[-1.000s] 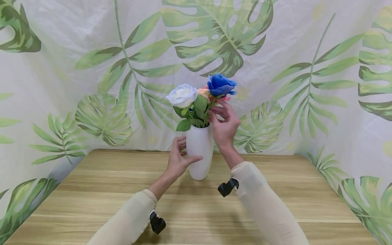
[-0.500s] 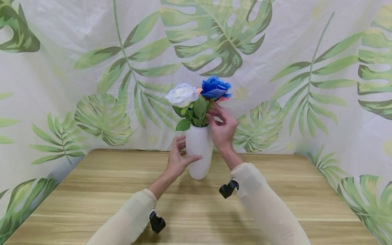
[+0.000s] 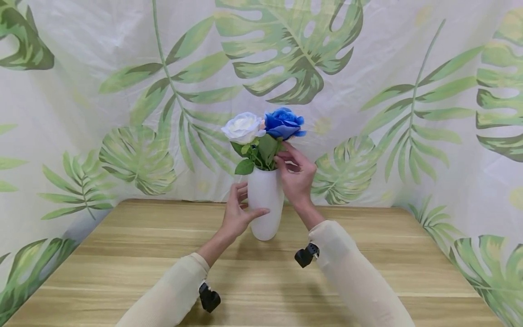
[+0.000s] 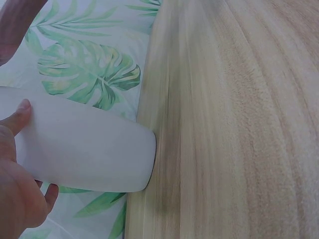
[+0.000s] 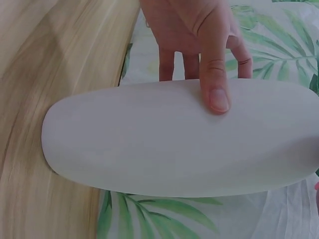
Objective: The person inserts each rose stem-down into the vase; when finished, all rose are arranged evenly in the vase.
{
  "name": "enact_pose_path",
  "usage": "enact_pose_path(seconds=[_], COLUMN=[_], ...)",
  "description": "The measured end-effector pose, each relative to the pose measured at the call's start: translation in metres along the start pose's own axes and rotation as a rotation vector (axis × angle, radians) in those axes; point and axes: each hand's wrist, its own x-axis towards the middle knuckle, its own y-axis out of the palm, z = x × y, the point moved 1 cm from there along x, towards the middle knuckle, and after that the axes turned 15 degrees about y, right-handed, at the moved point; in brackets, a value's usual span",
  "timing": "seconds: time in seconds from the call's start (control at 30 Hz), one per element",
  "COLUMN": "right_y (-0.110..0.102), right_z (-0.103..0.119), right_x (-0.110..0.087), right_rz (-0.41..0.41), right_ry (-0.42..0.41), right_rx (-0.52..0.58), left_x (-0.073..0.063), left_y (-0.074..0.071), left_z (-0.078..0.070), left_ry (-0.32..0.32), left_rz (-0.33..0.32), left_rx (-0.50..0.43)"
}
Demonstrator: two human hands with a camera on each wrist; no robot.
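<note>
A white vase (image 3: 265,204) stands upright on the wooden table, its base also visible in the left wrist view. My left hand (image 3: 237,213) grips its side, thumb across the front and fingers behind; the right wrist view shows this thumb (image 5: 218,97) on the white wall. Above the vase mouth, my right hand (image 3: 299,177) pinches the stem of a blue rose (image 3: 283,123), fingertips just under the bloom and by the rim. Beside it on the left is a white rose (image 3: 243,128) with green leaves (image 3: 245,166). A sliver of a peach bloom shows between them, mostly hidden.
The wooden table (image 3: 163,254) reaches back to a leaf-printed cloth (image 3: 347,113) hanging close behind the vase. Black wrist cameras (image 3: 209,297) hang from both light sleeves.
The blue rose has come down and left, closer to the white rose, as my right hand lowered its stem. It now covers more of the peach and red blooms. My left hand and the vase stay put.
</note>
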Motion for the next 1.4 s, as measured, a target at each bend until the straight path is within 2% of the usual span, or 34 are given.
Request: enact_pose_path(seconds=[0.2, 0.37, 0.53, 0.67, 0.9, 1.23, 1.4], right_y=[0.002, 0.0, -0.001, -0.001, 0.001, 0.012, 0.013], right_z=[-0.003, -0.004, -0.008, -0.007, 0.0, 0.014, 0.015], right_x=[-0.001, -0.002, -0.004, -0.004, -0.003, 0.004, 0.003], right_rz=[0.023, 0.041, 0.05, 0.054, 0.049, -0.077, -0.098], right_ry=[-0.025, -0.097, -0.179, -0.198, -0.137, 0.046, 0.068], right_rx=[0.002, -0.003, -0.056, -0.08, -0.033, 0.146, 0.134], left_x=[-0.001, 0.001, 0.001, 0.0, 0.0, 0.0, 0.001], left_y=[0.0, 0.001, 0.0, 0.0, 0.0, 0.0, 0.0], left_z=[0.001, 0.0, -0.001, -0.001, -0.001, -0.001, 0.0], left_ry=[-0.001, 0.006, 0.005, 0.005, -0.006, -0.023, -0.023], left_rz=[0.003, 0.002, 0.005, 0.008, 0.004, 0.006, 0.012], left_rx=[0.005, -0.005, -0.009, -0.002, 0.003, 0.012, 0.012])
